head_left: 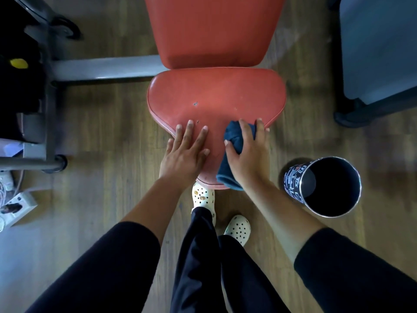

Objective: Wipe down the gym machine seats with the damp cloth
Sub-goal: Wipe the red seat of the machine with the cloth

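**Seat and Cloth: Holdings at Centre Frame**

A red padded vinyl machine seat (214, 96) is occupying the centre of the frame, with a matching red backrest pad (214, 30) sitting just above it, top centre.

A dark blue folded cloth (233, 134) is lying on the lower right part of the seat, its lower end hanging over the seat's near edge.

The right hand (248, 154) is grasping the cloth, fingers spread over it and thumb curling round its left side, pressing it onto the vinyl.

The left hand (185, 152) is lying flat and released on the lower left part of the seat, fingers straight, holding nothing.

A dark cylindrical patterned container (293, 184) is standing on the wood-plank floor (108, 123) at right of centre, near the right forearm and apart from the seat.

Two white perforated clogs (202, 195) are showing below the seat.

A grey metal frame bar (106, 68) is running in from the left.
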Tool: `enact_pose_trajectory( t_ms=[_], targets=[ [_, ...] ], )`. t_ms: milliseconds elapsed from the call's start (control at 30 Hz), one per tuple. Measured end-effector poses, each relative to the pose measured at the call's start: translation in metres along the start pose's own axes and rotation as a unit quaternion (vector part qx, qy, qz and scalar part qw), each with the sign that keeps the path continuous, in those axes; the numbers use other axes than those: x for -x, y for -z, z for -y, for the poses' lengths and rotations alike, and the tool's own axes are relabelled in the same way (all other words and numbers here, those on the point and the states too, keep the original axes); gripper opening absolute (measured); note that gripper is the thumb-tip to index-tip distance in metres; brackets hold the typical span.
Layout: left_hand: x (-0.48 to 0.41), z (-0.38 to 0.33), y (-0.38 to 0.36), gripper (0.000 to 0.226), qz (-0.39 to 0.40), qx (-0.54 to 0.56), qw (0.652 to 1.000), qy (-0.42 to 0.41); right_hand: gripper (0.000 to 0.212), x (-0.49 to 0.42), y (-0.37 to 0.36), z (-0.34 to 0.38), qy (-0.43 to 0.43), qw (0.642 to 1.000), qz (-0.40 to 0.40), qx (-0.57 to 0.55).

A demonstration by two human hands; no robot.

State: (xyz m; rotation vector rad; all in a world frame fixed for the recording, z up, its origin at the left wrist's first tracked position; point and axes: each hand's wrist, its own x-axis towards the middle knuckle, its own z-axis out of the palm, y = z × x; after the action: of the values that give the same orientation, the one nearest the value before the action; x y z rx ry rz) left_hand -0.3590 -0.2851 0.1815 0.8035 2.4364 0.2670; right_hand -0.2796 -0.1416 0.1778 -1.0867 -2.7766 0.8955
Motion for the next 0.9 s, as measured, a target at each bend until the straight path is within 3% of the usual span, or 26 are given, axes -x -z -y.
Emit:
enact_pose_trajectory(
  t_ms=[333,533,767,900],
  targets=[
    [-0.002,0.003,-0.001,0.055,-0.001,-0.025,1.000,-0.009,0.055,0.034,-0.006,0.002,0.139,0.990,0.032,0.014],
    [-0.005,0.004,0.002,0.055,0.003,-0.022,1.000,-0.012,0.057,-0.024,0.010,-0.007,0.107,0.992,0.069,0.018],
    [-0.004,0.018,0.004,0.062,-0.004,0.004,1.000,-0.030,0.056,-0.084,0.000,0.002,0.132,0.986,0.076,0.069],
    [-0.013,0.034,0.005,0.068,-0.025,0.001,1.000,0.011,0.054,-0.094,-0.011,0.018,0.149,0.983,0.085,0.063]
  ],
)
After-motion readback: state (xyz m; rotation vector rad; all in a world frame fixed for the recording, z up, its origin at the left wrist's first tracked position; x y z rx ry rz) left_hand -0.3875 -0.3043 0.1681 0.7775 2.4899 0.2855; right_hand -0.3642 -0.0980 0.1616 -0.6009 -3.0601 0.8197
